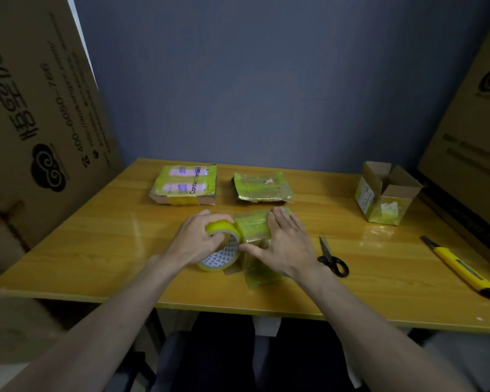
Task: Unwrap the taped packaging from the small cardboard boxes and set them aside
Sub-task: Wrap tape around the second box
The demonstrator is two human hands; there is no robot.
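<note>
Hands at frame centre: left hand [200,240] grips a yellow tape roll [222,246]; right hand [283,244] lies flat, fingers straight, pressing the taped small box [253,230]. Advice: keep the box pinned and peel low along the seam. Right: scissors [333,257], utility knife [461,268]. Farther on the surface [96,244]: two taped packages [186,183], [262,186]; opened box [385,192] upper right.

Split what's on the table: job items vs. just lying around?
In play: left hand gripping tape roll; right hand flat on taped box; two wrapped boxes behind.
Idle: scissors, utility knife, opened box.
</note>
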